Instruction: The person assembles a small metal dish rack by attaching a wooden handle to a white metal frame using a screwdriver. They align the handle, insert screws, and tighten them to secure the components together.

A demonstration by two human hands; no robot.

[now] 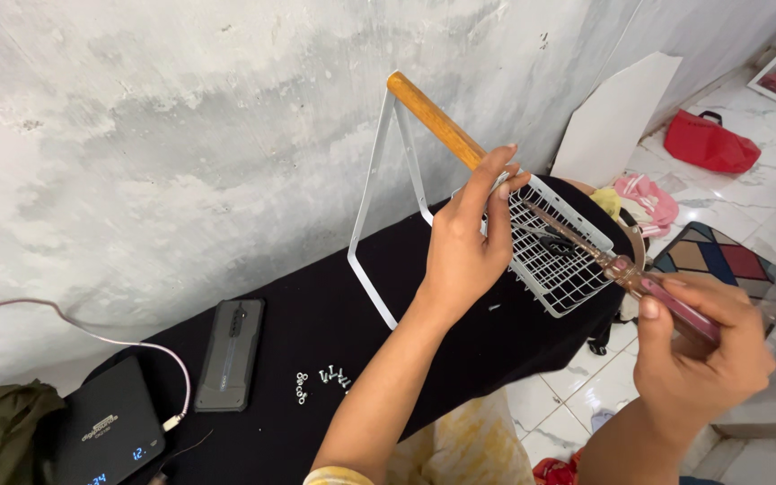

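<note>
My left hand (464, 242) reaches up and pinches the spot where a wooden handle (433, 117) meets a white wire rack (557, 250). The rack stands on a black-covered table (316, 314), with a white metal frame (379, 198) rising to the wooden handle. My right hand (698, 350) grips the reddish translucent handle of a screwdriver (626, 269). Its shaft runs up and left across the wire basket to the joint under my left fingers.
Several small screws and nuts (323, 381) lie on the black cloth. A dark phone (229, 353) and a black power bank (108, 426) with a cable lie at left. A red bag (709, 142), clothes and a patterned mat (725, 262) lie on the tiled floor.
</note>
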